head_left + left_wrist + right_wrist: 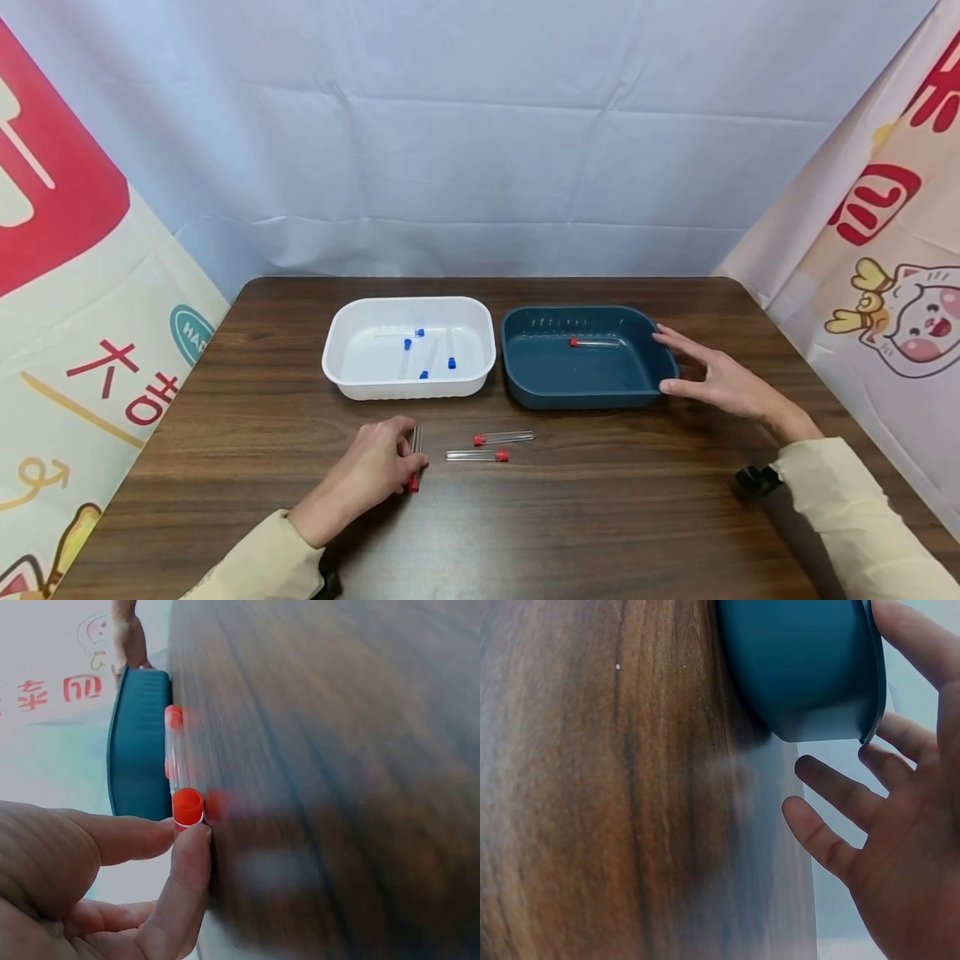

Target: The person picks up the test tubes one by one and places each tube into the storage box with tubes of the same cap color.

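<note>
My left hand (pixel 372 458) pinches a red-capped test tube (pixel 414 482) between thumb and finger, low over the wooden table. In the left wrist view the tube's red cap (pixel 187 806) shows between the fingertips. To its right lie two more clear tubes, one red-capped tube (pixel 506 437) behind another red-capped tube (pixel 477 456). My right hand (pixel 720 383) has its fingers spread and touches the right rim of the dark teal tray (pixel 577 400). Inside that tray lies one red-capped tube (pixel 596 342).
Left of the teal tray stands a white tray (pixel 408 389) holding several blue-capped tubes (pixel 452 362). Both trays sit side by side on the brown table (pixel 600 500). A pale cloth (pixel 480 167) hangs behind, and printed cloths flank both sides.
</note>
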Available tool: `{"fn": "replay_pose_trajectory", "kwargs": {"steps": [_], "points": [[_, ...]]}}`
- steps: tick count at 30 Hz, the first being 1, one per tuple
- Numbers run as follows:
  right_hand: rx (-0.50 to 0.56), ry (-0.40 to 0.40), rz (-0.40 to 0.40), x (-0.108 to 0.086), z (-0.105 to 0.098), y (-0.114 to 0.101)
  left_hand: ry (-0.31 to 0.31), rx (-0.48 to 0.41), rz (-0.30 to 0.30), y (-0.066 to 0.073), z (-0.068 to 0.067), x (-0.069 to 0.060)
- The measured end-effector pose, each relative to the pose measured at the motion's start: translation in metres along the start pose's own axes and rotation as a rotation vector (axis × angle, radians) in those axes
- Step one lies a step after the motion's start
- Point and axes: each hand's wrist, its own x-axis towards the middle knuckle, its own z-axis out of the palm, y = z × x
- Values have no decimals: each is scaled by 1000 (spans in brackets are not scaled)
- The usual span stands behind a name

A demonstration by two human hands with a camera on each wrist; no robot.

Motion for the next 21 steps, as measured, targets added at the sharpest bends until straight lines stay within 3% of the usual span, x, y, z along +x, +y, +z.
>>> {"fn": "replay_pose_trajectory", "kwargs": {"steps": [4,7,12,21], "points": [[4,0,-2,0,0,0,37,159,22,1,-2,-1],[12,-4,-10,-1,0,0,23,273,18,0,-5,-1],[24,-8,-22,-1,-1,-1,-58,284,28,-5,-16,0],[24,-6,-19,0,-1,-1,-166,312,206,-19,-33,3]]}}
